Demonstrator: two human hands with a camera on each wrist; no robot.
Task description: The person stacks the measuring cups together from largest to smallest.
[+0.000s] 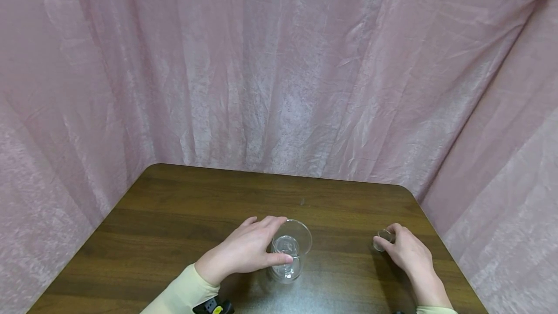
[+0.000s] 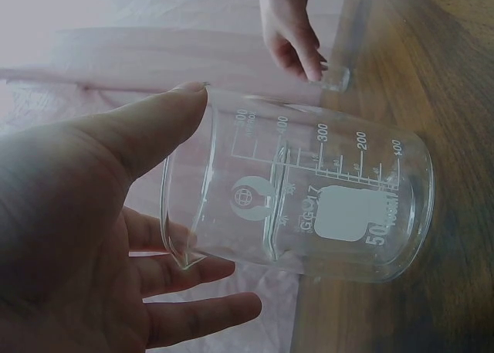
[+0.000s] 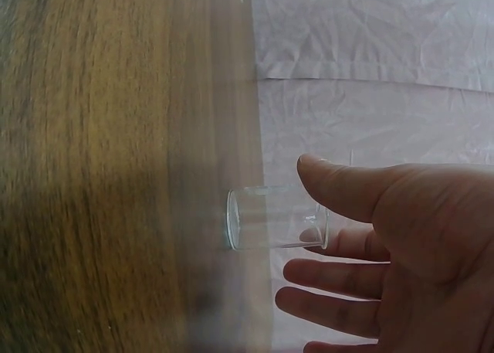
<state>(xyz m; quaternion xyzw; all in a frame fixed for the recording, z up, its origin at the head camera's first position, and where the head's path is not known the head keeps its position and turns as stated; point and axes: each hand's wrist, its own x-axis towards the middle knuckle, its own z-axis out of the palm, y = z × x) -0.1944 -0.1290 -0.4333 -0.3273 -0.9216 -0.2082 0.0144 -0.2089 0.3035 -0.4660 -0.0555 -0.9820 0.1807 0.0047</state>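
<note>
A clear glass beaker (image 2: 340, 160) with white measuring marks stands upright on the table. My left hand (image 1: 246, 246) holds it near the rim, thumb on the near side and index finger at the back. In the left wrist view the other fingers (image 2: 204, 318) stretch out beside it. A smaller ring of glass (image 1: 286, 244) shows inside the beaker, seemingly a smaller vessel. To the right, my right hand (image 1: 410, 251) pinches a small clear glass cup (image 3: 274, 218) by its upper part between thumb and index finger. Its remaining fingers (image 3: 328, 310) are spread in the right wrist view.
The brown wooden table (image 1: 183, 202) has rounded far corners. Pink curtains (image 1: 279, 86) hang behind it and along both sides. A small pale mark (image 1: 302, 201) lies on the wood beyond the beaker. A dark strap device (image 1: 213, 306) is on the left wrist.
</note>
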